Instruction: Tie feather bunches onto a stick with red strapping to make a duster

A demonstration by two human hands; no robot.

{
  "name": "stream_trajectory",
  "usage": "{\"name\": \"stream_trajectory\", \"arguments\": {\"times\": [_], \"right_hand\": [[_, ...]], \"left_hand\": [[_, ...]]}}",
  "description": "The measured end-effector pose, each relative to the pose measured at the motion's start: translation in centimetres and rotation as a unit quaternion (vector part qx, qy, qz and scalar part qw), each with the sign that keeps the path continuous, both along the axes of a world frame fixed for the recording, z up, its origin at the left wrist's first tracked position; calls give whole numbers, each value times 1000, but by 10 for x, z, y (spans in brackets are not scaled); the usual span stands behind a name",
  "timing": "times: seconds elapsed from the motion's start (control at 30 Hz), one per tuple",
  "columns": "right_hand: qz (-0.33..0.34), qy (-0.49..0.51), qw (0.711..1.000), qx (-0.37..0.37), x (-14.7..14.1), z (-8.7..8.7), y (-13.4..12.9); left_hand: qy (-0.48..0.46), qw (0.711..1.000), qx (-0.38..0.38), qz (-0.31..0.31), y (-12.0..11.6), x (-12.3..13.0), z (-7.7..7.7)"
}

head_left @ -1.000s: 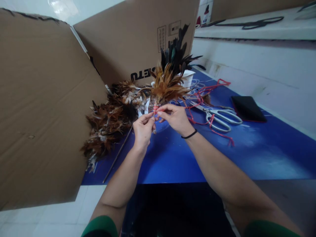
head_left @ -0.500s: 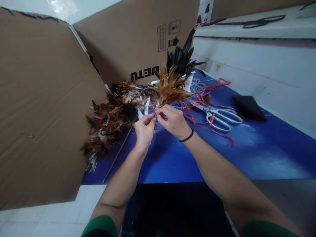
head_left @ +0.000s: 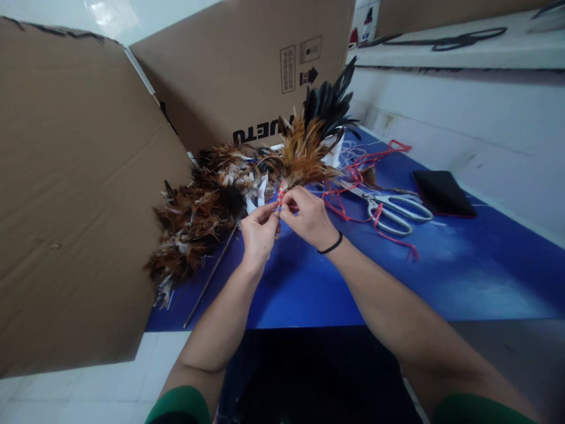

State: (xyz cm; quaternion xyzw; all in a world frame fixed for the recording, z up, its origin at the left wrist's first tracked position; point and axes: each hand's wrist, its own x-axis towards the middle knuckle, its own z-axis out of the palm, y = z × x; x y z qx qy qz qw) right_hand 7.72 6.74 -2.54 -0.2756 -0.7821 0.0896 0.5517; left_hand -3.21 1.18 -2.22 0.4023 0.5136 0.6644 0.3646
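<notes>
A bundle of orange-brown and black feathers (head_left: 309, 147) stands out beyond my fingers, its base wound with red string (head_left: 281, 189). My left hand (head_left: 259, 232) pinches the stem of this bundle just below the winding. Close beside it, my right hand (head_left: 306, 215) has thumb and forefinger pressed together at the red string; the string's end is hidden by the fingers. More red string (head_left: 338, 206) trails over the blue table to the right. Large silver-handled scissors (head_left: 391, 212) lie there with string across a handle.
Brown feather bundles (head_left: 194, 215) lie at the left, with a thin stick (head_left: 209, 280) beside them. Cardboard panels (head_left: 70, 194) stand left and behind. A black flat case (head_left: 444, 193) rests on the blue table (head_left: 441, 277). A ledge (head_left: 463, 56) runs along the right wall.
The feather bundle has turned a little, its black tips shifting right. My right hand has moved slightly left; both hands keep their pinch at the stem.
</notes>
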Motion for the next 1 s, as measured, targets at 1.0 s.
{"name": "stream_trajectory", "arguments": {"times": [1.0], "right_hand": [[229,131,923,-281,13,9,9]], "left_hand": [[-127,990,-9,-54,-4,-8,16]]}}
